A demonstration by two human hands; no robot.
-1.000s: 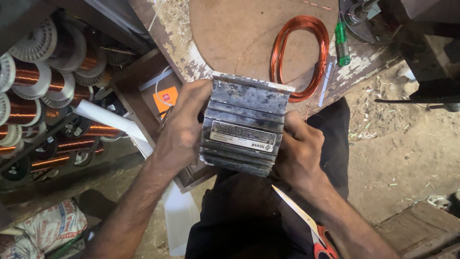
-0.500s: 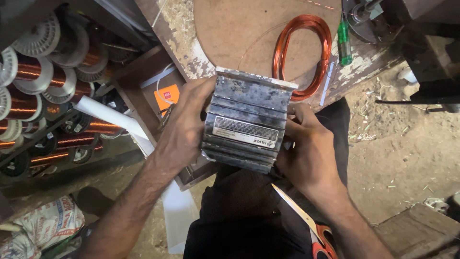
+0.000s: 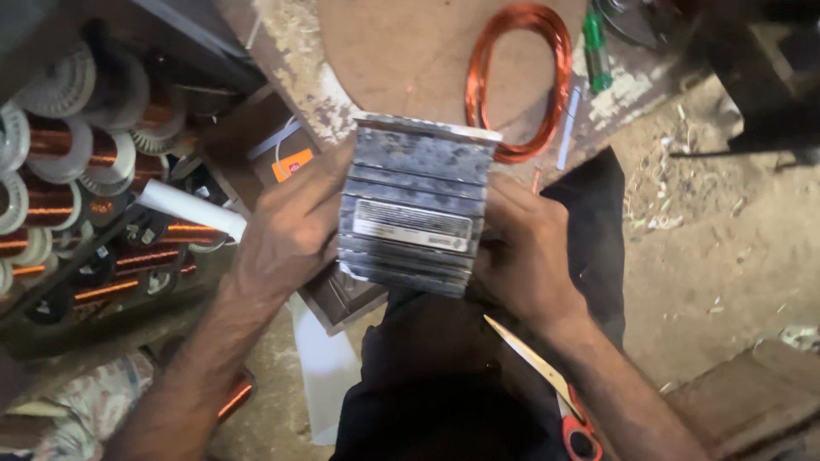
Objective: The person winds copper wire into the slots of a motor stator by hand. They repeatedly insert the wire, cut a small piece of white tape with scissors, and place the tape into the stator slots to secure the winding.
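Fingers of our left hand (image 3: 286, 235) and right hand (image 3: 525, 256) clasp opposite sides of the grey finned metal housing (image 3: 416, 205), held over our lap at the workbench (image 3: 393, 51) edge, its fins running crosswise between both palms, equally near.

Soft daylight falls from the upper right, brightening the dirt floor (image 3: 726, 256) and the worn table (image 3: 401, 60). The left side sinks into dim shadow around the wire spools (image 3: 51, 162). The finned metal block (image 3: 416, 205) shows mild sheen, no harsh glare. Edges are slightly soft and smeared; corners darken.
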